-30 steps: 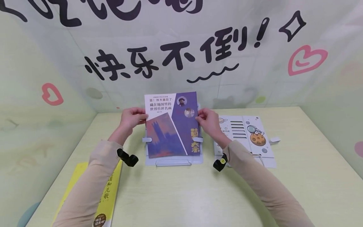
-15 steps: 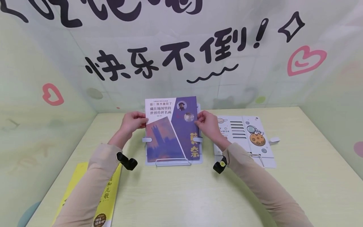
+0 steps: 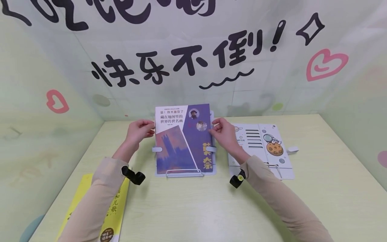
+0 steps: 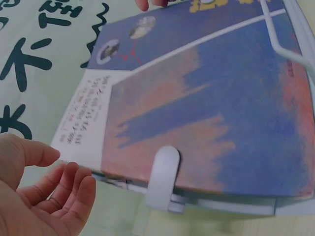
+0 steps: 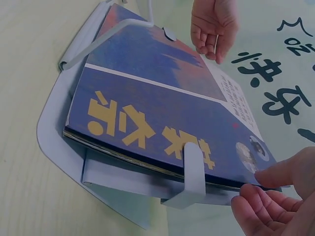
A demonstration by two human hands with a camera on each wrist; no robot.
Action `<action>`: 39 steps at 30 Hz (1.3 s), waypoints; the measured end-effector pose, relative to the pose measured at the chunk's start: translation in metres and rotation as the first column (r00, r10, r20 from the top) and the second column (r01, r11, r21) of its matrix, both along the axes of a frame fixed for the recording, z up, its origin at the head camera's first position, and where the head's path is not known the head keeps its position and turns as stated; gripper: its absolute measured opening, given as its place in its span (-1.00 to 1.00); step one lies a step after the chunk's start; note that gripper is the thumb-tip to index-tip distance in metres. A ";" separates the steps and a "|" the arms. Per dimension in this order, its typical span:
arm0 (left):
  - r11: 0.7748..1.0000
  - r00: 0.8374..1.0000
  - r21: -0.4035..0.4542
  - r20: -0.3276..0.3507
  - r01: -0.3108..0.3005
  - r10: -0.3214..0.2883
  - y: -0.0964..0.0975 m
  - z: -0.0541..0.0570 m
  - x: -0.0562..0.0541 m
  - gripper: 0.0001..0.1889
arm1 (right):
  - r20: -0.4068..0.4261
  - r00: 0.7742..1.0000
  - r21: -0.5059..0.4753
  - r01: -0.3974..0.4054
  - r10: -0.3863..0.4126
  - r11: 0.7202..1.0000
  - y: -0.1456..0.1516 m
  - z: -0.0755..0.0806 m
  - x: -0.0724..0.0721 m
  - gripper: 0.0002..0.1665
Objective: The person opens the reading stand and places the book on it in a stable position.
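Note:
A purple and white picture book (image 3: 172, 148) leans upright on a pale blue book stand (image 3: 160, 175). Its lower edge sits behind the stand's white wire bar (image 3: 185, 175). Side clips (image 4: 164, 177) lap over both edges of the cover. My left hand (image 3: 139, 132) is beside the book's upper left edge, thumb and fingers apart from it in the left wrist view. At the opposite edge, my right hand (image 3: 225, 134) has its thumb by the cover and its fingers (image 5: 253, 201) loosely bent by the edge; whether they still touch is hard to tell.
A white book stand (image 3: 258, 148) with an astronaut picture lies to the right. A yellow book (image 3: 116, 201) lies on the table (image 3: 193, 208) at the left, partly under my left forearm. Behind the table hangs a printed backdrop (image 3: 169, 94).
The book has slid down so that its lower edge now sits behind the wire bar. My left hand has let go and moved off leftward; my right hand's fingers have loosened.

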State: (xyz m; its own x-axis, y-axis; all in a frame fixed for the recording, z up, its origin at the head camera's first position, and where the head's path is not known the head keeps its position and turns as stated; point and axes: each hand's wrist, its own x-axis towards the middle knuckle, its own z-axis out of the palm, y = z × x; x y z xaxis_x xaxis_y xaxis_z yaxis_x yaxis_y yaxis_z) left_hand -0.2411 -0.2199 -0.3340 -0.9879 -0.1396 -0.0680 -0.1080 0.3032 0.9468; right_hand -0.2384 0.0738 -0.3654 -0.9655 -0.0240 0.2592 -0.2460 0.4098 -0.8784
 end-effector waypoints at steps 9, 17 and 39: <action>0.996 0.995 0.067 -0.084 0.064 -0.058 0.030 0.013 0.010 -0.72 | -0.093 0.995 -0.015 -0.029 0.028 0.999 0.025 0.004 0.013 -0.74; 0.972 0.976 0.134 -0.122 0.194 -0.178 0.068 0.011 0.017 -0.74 | 0.002 1.000 0.012 -0.031 0.031 0.999 0.058 0.006 0.027 -0.75; 0.904 0.915 0.141 -0.065 0.403 -0.398 0.162 -0.019 0.026 -0.82 | 0.050 0.999 0.094 0.014 -0.019 0.996 0.128 -0.009 0.064 -0.70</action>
